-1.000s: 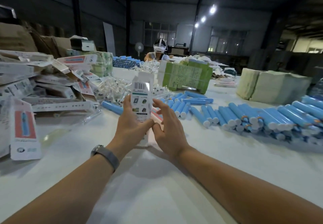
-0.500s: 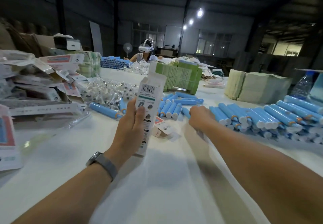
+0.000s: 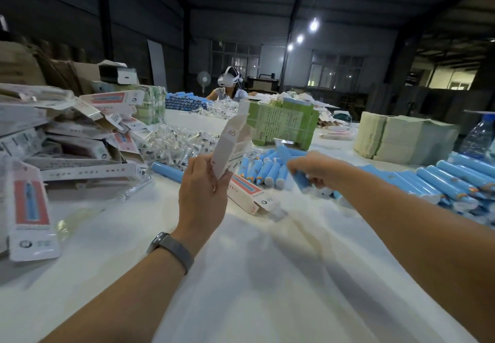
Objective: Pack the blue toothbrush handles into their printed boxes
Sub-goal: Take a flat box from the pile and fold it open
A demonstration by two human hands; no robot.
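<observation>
Since the earlier frame the right hand (image 3: pixel 316 168) has closed on a blue handle (image 3: pixel 300 179) at the near end of the pile and begun lifting it, while the box (image 3: pixel 231 146) has tipped so its open mouth leans away from the person.

Largest first: the table (image 3: pixel 254 275) lies bare and white on the near side of the box, giving plenty of room to bring the two together. Beyond the box sits a green stack (image 3: pixel 284 124); left of it a heap of cartons (image 3: pixel 80 142); right of it the handle pile (image 3: pixel 442 179), well short of any table edge in view.

A packed box (image 3: pixel 249 190) lies flat just below the held one.

The box looks light and thin-walled, easily crushed; the left hand (image 3: pixel 203 195) grips its lower part with curled fingers, leaving the mouth free. The handle looks rigid, smooth and probably slippery; the right hand's fingers curl round it, though blur hides exactly where.
</observation>
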